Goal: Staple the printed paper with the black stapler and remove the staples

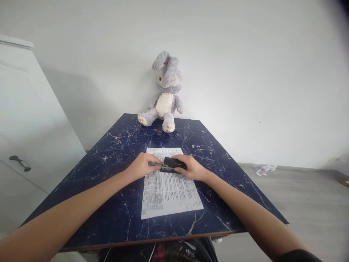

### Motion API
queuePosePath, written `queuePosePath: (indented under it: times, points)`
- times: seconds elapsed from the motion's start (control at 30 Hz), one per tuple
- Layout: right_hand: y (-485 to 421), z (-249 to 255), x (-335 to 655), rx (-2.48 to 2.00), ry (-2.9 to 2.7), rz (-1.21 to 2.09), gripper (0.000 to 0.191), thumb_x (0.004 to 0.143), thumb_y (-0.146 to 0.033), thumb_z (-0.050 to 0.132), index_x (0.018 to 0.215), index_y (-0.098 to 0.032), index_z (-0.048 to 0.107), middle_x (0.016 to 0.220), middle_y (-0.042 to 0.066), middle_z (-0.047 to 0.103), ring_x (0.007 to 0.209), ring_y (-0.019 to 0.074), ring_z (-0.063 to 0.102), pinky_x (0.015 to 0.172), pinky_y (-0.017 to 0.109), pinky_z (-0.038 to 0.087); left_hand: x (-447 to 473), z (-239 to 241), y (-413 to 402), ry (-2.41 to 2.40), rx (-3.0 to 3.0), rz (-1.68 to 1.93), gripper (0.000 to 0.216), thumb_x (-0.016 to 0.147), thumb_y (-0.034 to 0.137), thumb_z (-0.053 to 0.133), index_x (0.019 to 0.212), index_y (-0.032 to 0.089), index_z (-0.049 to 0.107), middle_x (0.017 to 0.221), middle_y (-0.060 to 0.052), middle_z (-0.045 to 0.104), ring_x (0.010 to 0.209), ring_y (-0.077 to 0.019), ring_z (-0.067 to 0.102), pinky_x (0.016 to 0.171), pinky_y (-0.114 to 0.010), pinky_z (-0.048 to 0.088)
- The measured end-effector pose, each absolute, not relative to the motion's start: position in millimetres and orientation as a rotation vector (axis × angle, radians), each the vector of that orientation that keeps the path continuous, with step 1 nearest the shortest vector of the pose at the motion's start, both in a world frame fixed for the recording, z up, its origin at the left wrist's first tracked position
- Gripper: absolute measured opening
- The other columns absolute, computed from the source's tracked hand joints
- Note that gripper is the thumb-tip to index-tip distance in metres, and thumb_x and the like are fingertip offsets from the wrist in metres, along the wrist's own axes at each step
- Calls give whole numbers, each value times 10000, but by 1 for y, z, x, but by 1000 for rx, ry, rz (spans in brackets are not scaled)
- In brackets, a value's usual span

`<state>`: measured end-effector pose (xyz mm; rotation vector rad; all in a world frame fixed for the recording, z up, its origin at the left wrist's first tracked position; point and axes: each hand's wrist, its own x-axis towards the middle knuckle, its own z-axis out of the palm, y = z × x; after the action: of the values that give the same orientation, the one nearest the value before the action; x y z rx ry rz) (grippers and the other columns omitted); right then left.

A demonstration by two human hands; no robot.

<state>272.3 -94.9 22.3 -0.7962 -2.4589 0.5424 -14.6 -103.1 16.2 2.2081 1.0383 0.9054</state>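
Observation:
A black stapler (172,164) lies across a printed sheet of paper (168,189) on the dark blue marbled table (114,203). My right hand (192,168) is curled around the stapler's right end, fingers closed on its body. At the stapler's left end, my left hand (141,165) pinches its metal tip with closed fingers. Both hands rest on the upper half of the sheet.
A grey and white plush rabbit (165,96) sits at the table's far edge against the white wall. A small light scrap (193,146) lies on the table right of the paper. A white cabinet with a dark handle (19,163) stands left. A plastic bottle (265,169) lies on the floor.

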Motion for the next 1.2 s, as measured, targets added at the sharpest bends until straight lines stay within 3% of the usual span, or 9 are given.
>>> queuePosePath:
  times: [0.3,0.53,0.83,1.2]
  points:
    - [-94,23,273,-789,-2489,520,397,974,-271,678,1357,-191,612,1245,123,738,1070,278,715,930,424,557,-18,13,-99,1008,2272,833,127,899,303,775,988,283,864,968,-44,829,876,-234,765,810,-349,582]
    - [-91,20,275,-792,-2469,544,384,965,-257,690,1338,-197,622,1243,122,737,1071,279,715,936,424,556,-43,19,-89,734,2365,636,303,984,309,675,1264,350,785,1225,-67,796,1160,-262,733,1030,-436,561]
    - [-88,15,278,-806,-2399,620,337,964,-268,696,1287,-187,649,1187,105,744,1008,256,713,877,383,543,-51,12,-81,814,2440,646,219,964,361,720,1153,354,830,1092,-42,830,1055,-267,749,1077,-452,492]
    - [-109,18,256,-627,-2330,668,328,969,-335,709,1269,-206,677,1152,111,756,1020,260,712,914,410,553,-19,7,-92,941,2482,820,247,888,378,791,1102,255,789,1032,-59,814,990,-274,731,940,-397,521]
